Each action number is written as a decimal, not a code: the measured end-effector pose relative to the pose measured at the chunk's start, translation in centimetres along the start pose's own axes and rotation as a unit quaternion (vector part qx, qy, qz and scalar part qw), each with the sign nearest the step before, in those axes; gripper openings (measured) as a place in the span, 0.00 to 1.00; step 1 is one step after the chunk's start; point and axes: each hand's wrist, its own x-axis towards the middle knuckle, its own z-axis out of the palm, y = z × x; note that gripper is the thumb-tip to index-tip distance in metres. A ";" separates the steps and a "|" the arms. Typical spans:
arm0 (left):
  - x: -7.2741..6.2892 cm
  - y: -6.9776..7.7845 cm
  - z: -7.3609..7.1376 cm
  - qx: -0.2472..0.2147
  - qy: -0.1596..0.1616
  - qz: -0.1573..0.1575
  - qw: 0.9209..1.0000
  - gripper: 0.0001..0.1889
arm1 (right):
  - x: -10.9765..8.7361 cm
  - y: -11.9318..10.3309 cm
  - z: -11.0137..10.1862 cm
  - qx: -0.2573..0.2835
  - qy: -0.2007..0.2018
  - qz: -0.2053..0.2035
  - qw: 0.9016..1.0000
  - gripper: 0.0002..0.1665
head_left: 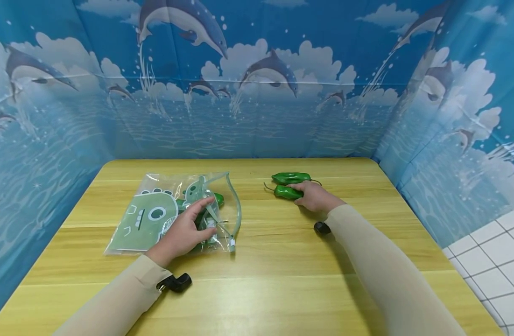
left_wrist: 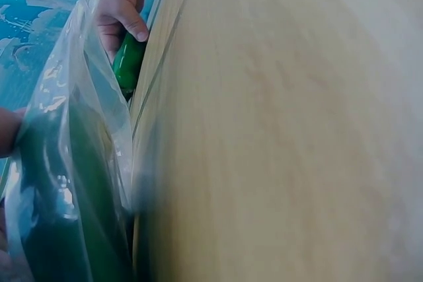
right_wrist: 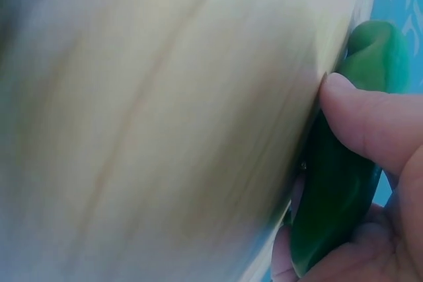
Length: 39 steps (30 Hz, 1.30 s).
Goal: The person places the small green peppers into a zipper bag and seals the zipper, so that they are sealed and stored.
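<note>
In the head view my right hand (head_left: 316, 196) grips a green chili pepper (head_left: 285, 192) at its right end, thumb and fingers around it. The right wrist view shows the thumb laid across the glossy pepper (right_wrist: 337, 189). A second green pepper (head_left: 291, 178) lies just behind it. My left hand (head_left: 185, 232) rests on a clear plastic zip bag (head_left: 233, 196), its thumb and forefinger apart. Printed on the bag is a green cartoon monster. Inside, green peppers (head_left: 218, 199) show partly, the rest hidden by the hand and the print.
The bag lies on the left half of a wooden table (head_left: 257, 298), its green-edged mouth facing right. A blue dolphin-print curtain (head_left: 257, 121) surrounds the table's back and sides. White floor tiles (head_left: 488, 261) show at the right.
</note>
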 end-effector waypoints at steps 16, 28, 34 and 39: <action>-0.2 -0.2 0.1 -0.011 0.002 -0.008 1.000 0.43 | -0.6 -2.0 0.6 0.001 0.039 -0.029 0.999 0.38; -0.1 0.0 -0.1 -0.017 0.007 -0.003 1.000 0.43 | -3.0 -7.6 0.2 0.003 0.041 -0.106 0.994 0.34; -0.1 -0.1 0.0 -0.015 0.012 0.004 1.000 0.43 | -3.3 -9.8 0.9 -0.014 0.026 -0.133 0.991 0.31; -0.2 -0.1 0.1 -0.014 0.015 0.013 1.000 0.43 | -3.2 -11.0 1.9 -0.033 0.014 -0.137 0.990 0.31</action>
